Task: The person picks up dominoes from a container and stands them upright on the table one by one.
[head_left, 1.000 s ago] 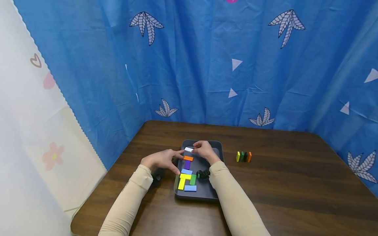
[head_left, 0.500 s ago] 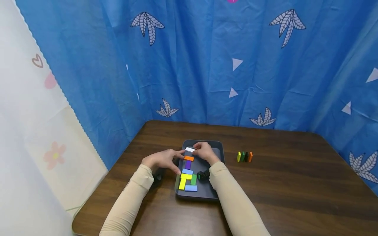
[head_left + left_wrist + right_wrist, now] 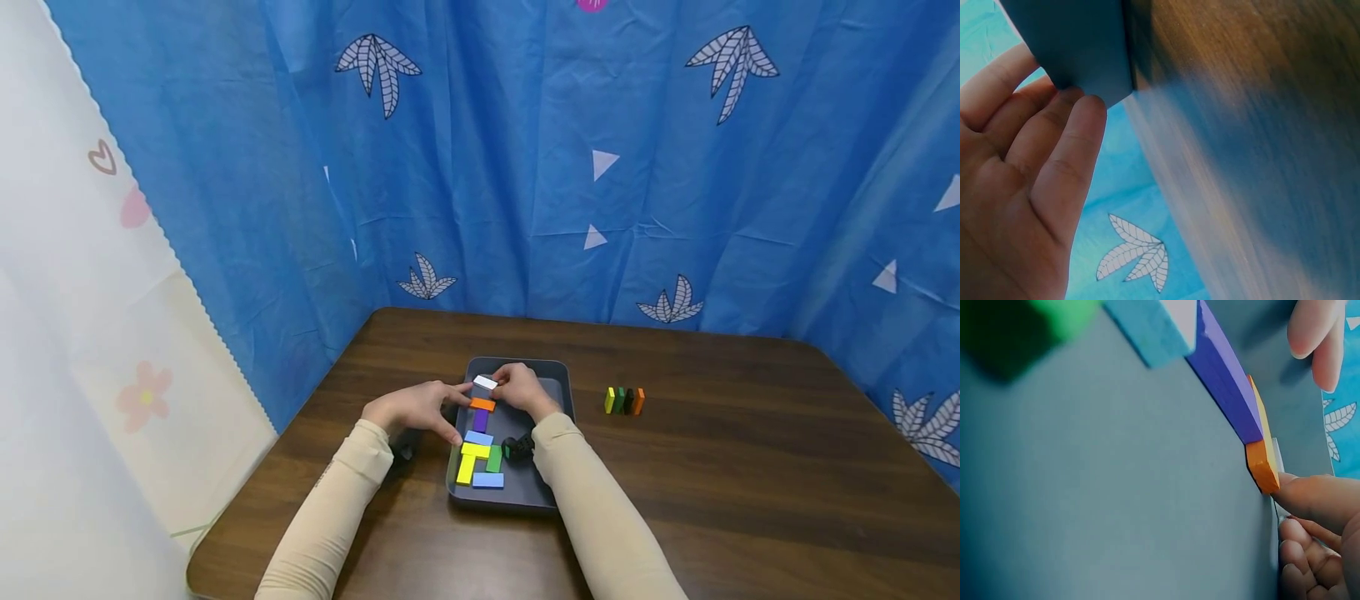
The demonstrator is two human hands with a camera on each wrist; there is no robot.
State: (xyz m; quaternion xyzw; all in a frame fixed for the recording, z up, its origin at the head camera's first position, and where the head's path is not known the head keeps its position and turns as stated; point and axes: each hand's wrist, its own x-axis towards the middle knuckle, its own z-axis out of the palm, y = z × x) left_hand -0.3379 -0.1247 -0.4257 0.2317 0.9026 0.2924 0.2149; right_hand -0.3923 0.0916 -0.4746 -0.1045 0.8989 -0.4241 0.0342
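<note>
My right hand (image 3: pixel 521 389) pinches a white block (image 3: pixel 485 382) near the far left corner of a grey tray (image 3: pixel 517 505). In the right wrist view its thumb is by the end of an orange block (image 3: pixel 1262 465), which mostly hides the white one. My left hand (image 3: pixel 420 407) spans the tray's left side, index finger reaching toward the white block. Its other fingers touch the tray's outer wall (image 3: pixel 1085 44) in the left wrist view. Nearer than the orange block lie a purple block (image 3: pixel 480 420), a light blue block (image 3: pixel 478 437) and a yellow block (image 3: pixel 476 451) in a line.
At the tray's near end are a second yellow block (image 3: pixel 466 469), a green block (image 3: pixel 493 458) and another light blue block (image 3: pixel 488 480). Several blocks stand upright right of the tray, including a black one (image 3: pixel 629 402). A blue curtain (image 3: pixel 480 167) hangs behind the table (image 3: pixel 750 467).
The white block has turned slightly in my right fingertips and now shows its near side. My left hand keeps its place at the tray's edge. The whole view has shifted a little.
</note>
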